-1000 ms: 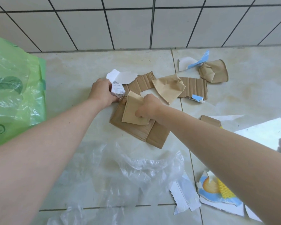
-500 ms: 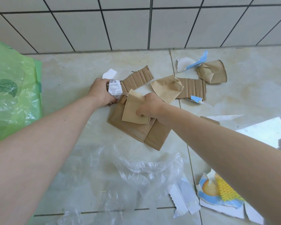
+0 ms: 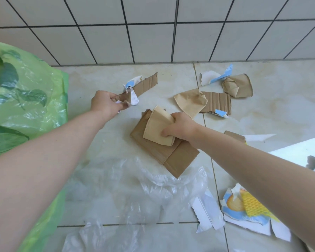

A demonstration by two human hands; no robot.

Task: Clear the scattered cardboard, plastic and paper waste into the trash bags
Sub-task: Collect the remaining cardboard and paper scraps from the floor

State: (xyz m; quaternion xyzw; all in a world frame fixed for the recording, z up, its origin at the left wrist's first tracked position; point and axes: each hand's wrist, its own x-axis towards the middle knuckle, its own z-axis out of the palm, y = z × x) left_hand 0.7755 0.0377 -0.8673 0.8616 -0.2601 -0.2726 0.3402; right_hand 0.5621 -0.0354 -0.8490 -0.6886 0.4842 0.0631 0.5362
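Note:
My left hand (image 3: 105,103) grips a corrugated cardboard strip (image 3: 144,86) together with crumpled white and blue paper scraps (image 3: 134,96), lifted off the floor. My right hand (image 3: 178,129) holds a flattened tan paper cup (image 3: 157,127) and the brown cardboard pieces (image 3: 171,157) beneath it. A green trash bag (image 3: 25,106) stands at the left. A clear plastic bag (image 3: 144,193) lies crumpled on the tiles in front of me.
More waste lies to the right: a crushed paper cup (image 3: 189,101), corrugated cardboard (image 3: 216,104), another squashed cup (image 3: 237,85), white-blue paper (image 3: 211,77), a printed carton scrap (image 3: 244,206) and white sheets (image 3: 296,153). A tiled wall (image 3: 153,33) closes the far side.
My left hand has lifted the corrugated strip and paper scraps off the floor and drawn them left. My right hand keeps its grip on the tan cup and cardboard.

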